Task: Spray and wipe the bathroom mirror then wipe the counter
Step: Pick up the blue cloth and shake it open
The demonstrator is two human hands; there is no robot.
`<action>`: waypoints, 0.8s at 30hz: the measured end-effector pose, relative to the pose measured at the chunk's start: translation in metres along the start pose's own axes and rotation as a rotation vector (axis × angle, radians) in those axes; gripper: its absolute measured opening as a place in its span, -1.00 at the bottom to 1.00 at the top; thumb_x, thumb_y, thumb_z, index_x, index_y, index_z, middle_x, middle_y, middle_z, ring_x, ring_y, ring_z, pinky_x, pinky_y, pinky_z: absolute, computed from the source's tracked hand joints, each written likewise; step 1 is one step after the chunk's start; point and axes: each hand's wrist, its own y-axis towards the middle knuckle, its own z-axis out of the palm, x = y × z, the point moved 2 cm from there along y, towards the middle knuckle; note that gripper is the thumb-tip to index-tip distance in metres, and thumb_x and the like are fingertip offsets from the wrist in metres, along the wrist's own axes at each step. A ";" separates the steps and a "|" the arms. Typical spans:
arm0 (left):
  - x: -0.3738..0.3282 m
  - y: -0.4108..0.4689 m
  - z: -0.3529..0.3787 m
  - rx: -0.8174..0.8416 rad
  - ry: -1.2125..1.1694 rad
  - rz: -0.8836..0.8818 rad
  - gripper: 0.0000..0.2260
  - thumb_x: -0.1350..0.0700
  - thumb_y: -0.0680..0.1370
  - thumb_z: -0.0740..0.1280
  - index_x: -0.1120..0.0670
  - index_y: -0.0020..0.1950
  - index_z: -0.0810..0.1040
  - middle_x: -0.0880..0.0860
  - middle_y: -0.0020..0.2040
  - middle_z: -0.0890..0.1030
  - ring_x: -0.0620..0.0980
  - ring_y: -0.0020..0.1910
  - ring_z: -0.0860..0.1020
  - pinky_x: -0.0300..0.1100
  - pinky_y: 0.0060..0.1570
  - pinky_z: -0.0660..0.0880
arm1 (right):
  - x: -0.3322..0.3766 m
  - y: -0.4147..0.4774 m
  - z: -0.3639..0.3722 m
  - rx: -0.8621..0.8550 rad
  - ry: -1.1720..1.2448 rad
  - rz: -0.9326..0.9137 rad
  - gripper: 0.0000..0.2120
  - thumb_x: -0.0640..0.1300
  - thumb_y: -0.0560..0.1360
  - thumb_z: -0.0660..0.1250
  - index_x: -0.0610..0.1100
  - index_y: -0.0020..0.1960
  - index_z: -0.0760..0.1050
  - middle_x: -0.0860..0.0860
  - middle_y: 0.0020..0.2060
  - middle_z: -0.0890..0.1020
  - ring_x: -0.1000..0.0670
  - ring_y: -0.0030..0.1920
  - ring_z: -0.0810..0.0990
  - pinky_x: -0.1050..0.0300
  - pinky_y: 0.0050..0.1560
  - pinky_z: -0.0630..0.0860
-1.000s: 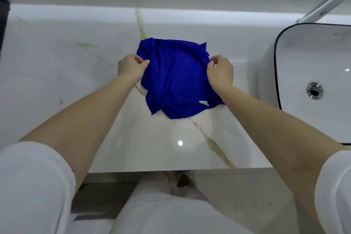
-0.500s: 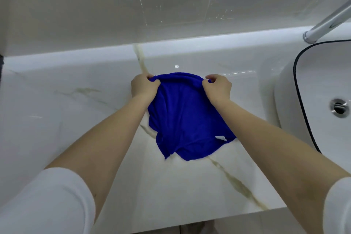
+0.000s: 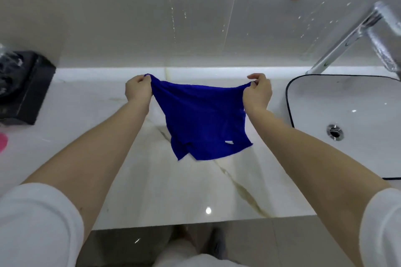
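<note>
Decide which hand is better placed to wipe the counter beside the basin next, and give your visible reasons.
Probably the right hand: it already pinches the blue cloth and is nearer the basin. The left hand grips the far corner, toward the black box.

Blue cloth (image 3: 204,119): deep blue, soft microfibre look, small white tag near its lower right corner. It was pinched at both top corners, left hand (image 3: 137,89) on one, right hand (image 3: 258,92) on the other, top edge stretched with a slight sag between them. The rest hung loose and creased, lower edge ragged with a slit-like fold at the left; whether it touched the surface I couldn't tell. It sat over the back half of the tabletop (image 3: 165,191), roughly mid-width, near the rear edge. Tabletop: glossy white marble with brown-gold veins running diagonally. No mirror glass clearly identifiable.
</note>
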 end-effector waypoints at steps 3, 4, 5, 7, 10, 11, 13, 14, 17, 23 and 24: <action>-0.037 -0.032 -0.021 -0.050 -0.059 0.077 -0.88 0.16 0.39 0.22 0.10 -0.24 0.55 0.04 -0.28 0.50 0.04 -0.28 0.42 -0.08 -0.08 0.55 | 0.035 -0.011 -0.039 -0.031 0.140 -0.039 -0.65 -0.39 0.50 0.03 -0.09 0.03 0.49 -0.03 -0.01 0.50 0.02 -0.12 0.46 0.22 -0.08 0.35; -0.051 -0.042 -0.029 -0.068 -0.085 0.101 -0.90 0.14 0.37 0.23 0.10 -0.25 0.53 0.04 -0.30 0.48 0.04 -0.29 0.41 -0.11 -0.12 0.52 | 0.047 -0.014 -0.053 -0.056 0.177 -0.044 -0.65 -0.38 0.48 0.03 -0.10 0.03 0.50 -0.02 -0.03 0.52 0.01 -0.10 0.47 0.21 -0.09 0.36; -0.064 -0.052 -0.036 -0.084 -0.114 0.124 -0.93 0.13 0.36 0.23 0.10 -0.27 0.48 0.05 -0.31 0.44 0.05 -0.28 0.38 -0.13 -0.16 0.48 | 0.059 -0.017 -0.067 -0.080 0.205 -0.049 -0.65 -0.37 0.48 0.03 -0.12 0.05 0.52 -0.01 -0.06 0.53 0.01 -0.09 0.47 0.21 -0.10 0.36; -0.092 -0.070 -0.050 -0.118 -0.169 0.148 -0.96 0.12 0.40 0.23 0.08 -0.21 0.40 0.02 -0.27 0.42 0.06 -0.25 0.39 -0.13 -0.16 0.45 | 0.082 -0.023 -0.095 -0.105 0.254 -0.083 -0.64 -0.37 0.49 0.03 -0.15 0.08 0.52 0.02 -0.10 0.52 0.02 -0.09 0.47 0.23 -0.17 0.36; -0.132 -0.093 -0.067 -0.158 -0.219 0.174 -0.85 0.13 0.48 0.23 0.04 0.02 0.35 -0.02 -0.09 0.48 0.03 -0.13 0.46 -0.12 -0.06 0.50 | 0.112 -0.035 -0.127 -0.109 0.276 -0.172 -0.63 -0.37 0.52 0.00 -0.15 0.11 0.51 0.04 -0.08 0.51 0.05 -0.09 0.47 0.30 -0.24 0.35; -0.145 -0.099 -0.070 -0.159 -0.228 0.197 -0.85 0.12 0.49 0.23 0.03 0.04 0.34 0.00 -0.03 0.49 0.01 -0.11 0.46 -0.12 -0.05 0.50 | 0.121 -0.040 -0.136 -0.104 0.279 -0.204 -0.64 -0.36 0.54 0.00 -0.14 0.11 0.51 0.04 -0.09 0.50 0.07 -0.12 0.46 0.33 -0.25 0.35; -0.166 -0.114 -0.075 -0.150 -0.258 0.242 -0.83 0.10 0.49 0.25 0.00 0.05 0.34 0.01 0.04 0.50 0.00 -0.09 0.47 -0.15 -0.05 0.48 | 0.136 -0.047 -0.152 -0.103 0.291 -0.270 -0.67 -0.33 0.57 0.01 -0.13 0.10 0.51 0.05 -0.12 0.50 0.16 -0.23 0.42 0.45 -0.33 0.34; -0.175 -0.122 -0.077 -0.138 -0.268 0.262 -0.81 0.08 0.48 0.28 -0.01 0.06 0.35 0.01 0.06 0.49 -0.01 -0.08 0.48 -0.16 -0.04 0.48 | 0.143 -0.051 -0.160 -0.110 0.299 -0.302 -0.69 -0.31 0.59 0.02 -0.12 0.09 0.51 0.04 -0.12 0.52 0.17 -0.25 0.42 0.48 -0.34 0.34; -0.192 -0.138 -0.083 -0.090 -0.242 0.355 -0.70 0.01 0.43 0.43 -0.07 0.05 0.37 0.03 0.12 0.49 0.01 -0.06 0.53 -0.15 -0.01 0.53 | 0.159 -0.057 -0.180 -0.136 0.318 -0.376 -0.72 -0.25 0.62 0.07 -0.08 0.11 0.54 0.03 -0.09 0.58 0.17 -0.20 0.47 0.36 -0.22 0.37; -0.199 -0.151 -0.095 -0.179 -0.312 0.362 -0.75 0.14 0.45 0.30 -0.01 0.05 0.29 0.08 0.09 0.46 0.02 -0.20 0.49 -0.13 -0.10 0.54 | 0.157 -0.059 -0.204 -0.161 0.251 -0.424 -0.76 -0.19 0.63 0.14 -0.08 0.19 0.53 0.06 -0.08 0.53 0.15 -0.19 0.46 0.26 -0.07 0.38; -0.197 -0.151 -0.096 -0.192 -0.308 0.356 -0.74 0.14 0.46 0.30 0.01 0.04 0.27 0.08 0.09 0.45 0.02 -0.20 0.48 -0.14 -0.11 0.52 | 0.156 -0.058 -0.205 -0.143 0.218 -0.424 -0.76 -0.18 0.63 0.15 -0.07 0.21 0.52 0.05 -0.08 0.52 0.12 -0.15 0.48 0.23 -0.08 0.39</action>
